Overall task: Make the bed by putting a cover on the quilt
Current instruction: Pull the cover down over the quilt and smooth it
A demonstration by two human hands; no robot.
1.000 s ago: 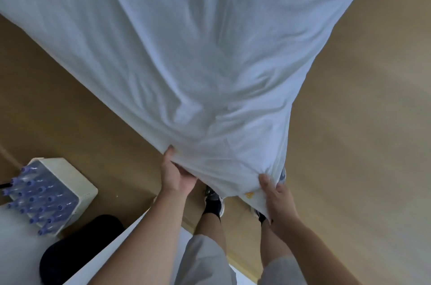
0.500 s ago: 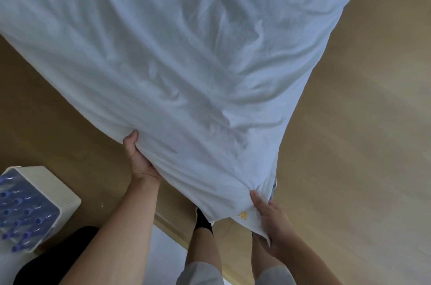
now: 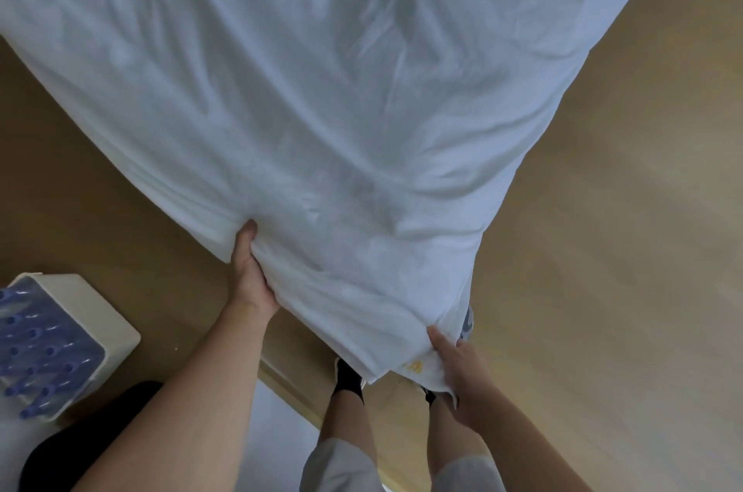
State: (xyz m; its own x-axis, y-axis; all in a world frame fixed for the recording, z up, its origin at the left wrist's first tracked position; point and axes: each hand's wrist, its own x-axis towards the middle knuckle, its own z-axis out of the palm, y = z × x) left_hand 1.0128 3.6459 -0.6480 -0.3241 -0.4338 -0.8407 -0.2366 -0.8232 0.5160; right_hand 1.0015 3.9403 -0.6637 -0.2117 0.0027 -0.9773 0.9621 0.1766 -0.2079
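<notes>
A large white quilt cover (image 3: 341, 97) fills most of the head view, spreading away from me above a tan floor. The quilt itself cannot be made out apart from the cover. My left hand (image 3: 250, 270) grips the cover's near edge, with cloth bunched over the fingers. My right hand (image 3: 458, 367) grips the near corner, beside a small yellow mark (image 3: 414, 366) on the cloth. The fabric is wrinkled and slightly blurred between the two hands.
A cream box holding several blue-capped bottles (image 3: 48, 342) stands at the lower left. A black object (image 3: 92, 435) lies below it. My legs and dark socks (image 3: 347, 375) stand under the cover's corner. Tan floor (image 3: 623, 250) stretches to the right.
My left hand swung out to the left and then came partway back toward the right along the cover's edge. The cover's folds have shifted. My right hand keeps its grip on the corner.
</notes>
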